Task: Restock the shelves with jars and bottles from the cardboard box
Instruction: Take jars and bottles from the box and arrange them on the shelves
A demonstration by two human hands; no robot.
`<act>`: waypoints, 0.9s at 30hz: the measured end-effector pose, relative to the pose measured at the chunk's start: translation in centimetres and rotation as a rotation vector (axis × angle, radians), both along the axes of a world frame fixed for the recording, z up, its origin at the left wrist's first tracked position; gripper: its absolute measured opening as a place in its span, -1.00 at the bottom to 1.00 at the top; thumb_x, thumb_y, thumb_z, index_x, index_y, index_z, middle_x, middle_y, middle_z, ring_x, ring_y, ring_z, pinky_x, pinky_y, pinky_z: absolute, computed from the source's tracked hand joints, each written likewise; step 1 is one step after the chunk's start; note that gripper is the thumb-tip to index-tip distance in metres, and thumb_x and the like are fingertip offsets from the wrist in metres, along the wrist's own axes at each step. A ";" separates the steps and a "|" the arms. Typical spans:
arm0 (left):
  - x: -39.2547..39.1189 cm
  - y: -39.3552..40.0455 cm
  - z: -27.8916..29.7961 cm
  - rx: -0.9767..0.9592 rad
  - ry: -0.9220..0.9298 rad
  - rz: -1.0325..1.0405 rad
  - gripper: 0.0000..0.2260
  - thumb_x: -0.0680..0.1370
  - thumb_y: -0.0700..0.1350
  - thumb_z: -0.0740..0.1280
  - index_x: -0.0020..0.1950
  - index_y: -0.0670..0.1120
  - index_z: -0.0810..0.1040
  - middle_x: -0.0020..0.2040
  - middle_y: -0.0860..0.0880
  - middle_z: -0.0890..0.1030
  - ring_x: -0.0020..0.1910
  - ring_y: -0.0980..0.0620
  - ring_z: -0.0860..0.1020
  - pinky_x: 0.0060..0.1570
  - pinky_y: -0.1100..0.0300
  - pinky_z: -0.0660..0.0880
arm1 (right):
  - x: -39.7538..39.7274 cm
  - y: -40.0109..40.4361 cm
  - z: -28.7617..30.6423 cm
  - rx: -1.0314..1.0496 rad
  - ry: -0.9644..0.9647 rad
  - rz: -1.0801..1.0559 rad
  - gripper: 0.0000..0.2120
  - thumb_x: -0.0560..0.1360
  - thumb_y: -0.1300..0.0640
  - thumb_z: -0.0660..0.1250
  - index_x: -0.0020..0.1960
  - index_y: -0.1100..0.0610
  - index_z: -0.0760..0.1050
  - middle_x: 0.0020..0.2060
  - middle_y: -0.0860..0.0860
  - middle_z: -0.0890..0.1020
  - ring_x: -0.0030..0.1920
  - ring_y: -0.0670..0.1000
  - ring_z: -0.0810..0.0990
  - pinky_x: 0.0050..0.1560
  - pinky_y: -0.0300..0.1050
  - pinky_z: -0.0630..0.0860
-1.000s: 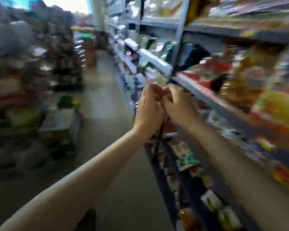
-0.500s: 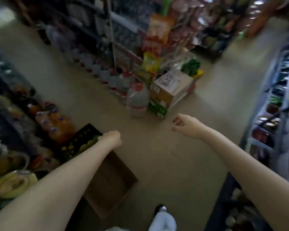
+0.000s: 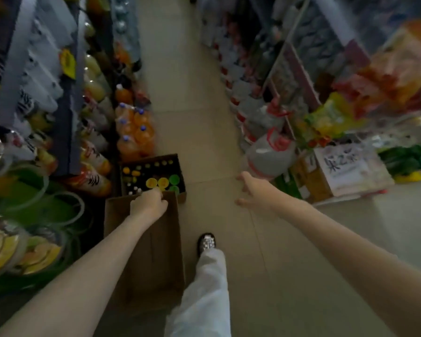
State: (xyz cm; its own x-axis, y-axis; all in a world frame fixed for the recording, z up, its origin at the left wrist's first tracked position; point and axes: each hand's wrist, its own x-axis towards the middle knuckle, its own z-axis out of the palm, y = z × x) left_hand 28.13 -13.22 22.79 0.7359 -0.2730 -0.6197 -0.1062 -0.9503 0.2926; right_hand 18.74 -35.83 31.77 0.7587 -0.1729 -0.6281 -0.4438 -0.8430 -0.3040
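Observation:
An open cardboard box (image 3: 144, 259) stands on the floor against the left shelves, its long flap folded toward me. Inside stand several dark jars and bottles with yellow lids (image 3: 157, 182) and green lids (image 3: 174, 179). My left hand (image 3: 148, 203) hovers over the box's near edge, fingers bent down toward a yellow lid, with nothing seen in its grasp. My right hand (image 3: 254, 190) hangs above the aisle floor to the right, fingers spread and empty.
The left shelves (image 3: 66, 132) carry drink bottles, with orange soda bottles (image 3: 134, 132) on the floor beside the box. Large water jugs (image 3: 267, 154) and a printed carton (image 3: 345, 171) line the right side. My white-trousered leg and shoe (image 3: 206, 243) stand beside the box.
I have turned from the shelf down to the aisle floor. My hands separated; the left one reached to the box's jars, and the right one spread its fingers.

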 end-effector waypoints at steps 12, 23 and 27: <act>13.7 -7.0 -6.2 0.019 0.062 0.361 -0.77 0.58 -0.06 0.20 0.20 -0.10 0.42 0.17 -0.07 0.51 0.17 -0.10 0.47 0.17 -0.01 0.32 | 22.8 -7.3 -13.0 0.039 0.160 0.314 -0.54 0.56 0.04 0.25 0.37 0.23 0.28 0.27 0.16 0.48 0.26 0.15 0.45 0.14 -0.14 0.37; 18.7 -0.4 -25.3 -0.032 0.081 0.718 -0.72 0.55 -0.17 0.28 0.27 -0.06 0.44 0.02 -0.03 0.54 0.05 -0.02 0.51 0.07 0.05 0.49 | 33.5 1.9 -40.3 0.207 0.185 0.546 -0.73 0.53 0.17 0.28 0.15 0.32 0.47 0.10 0.21 0.57 0.13 0.20 0.55 0.07 0.05 0.51; 19.7 1.8 -34.1 0.010 0.046 0.532 -0.59 0.55 -0.24 0.24 0.38 -0.02 0.33 0.28 -0.03 0.42 0.21 -0.01 0.45 0.12 0.14 0.43 | 36.0 5.9 -51.2 0.197 0.127 0.824 -0.59 0.53 0.11 0.29 0.35 0.17 0.37 0.27 0.10 0.47 0.27 0.11 0.46 0.20 -0.05 0.44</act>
State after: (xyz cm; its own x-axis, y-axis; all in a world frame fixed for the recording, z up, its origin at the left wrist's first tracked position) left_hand 47.82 -11.46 -11.30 0.7429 0.1360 -0.6554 0.4036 -0.8721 0.2765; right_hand 54.71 -29.89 -19.44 0.5163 0.5240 -0.6773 0.2465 -0.8484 -0.4685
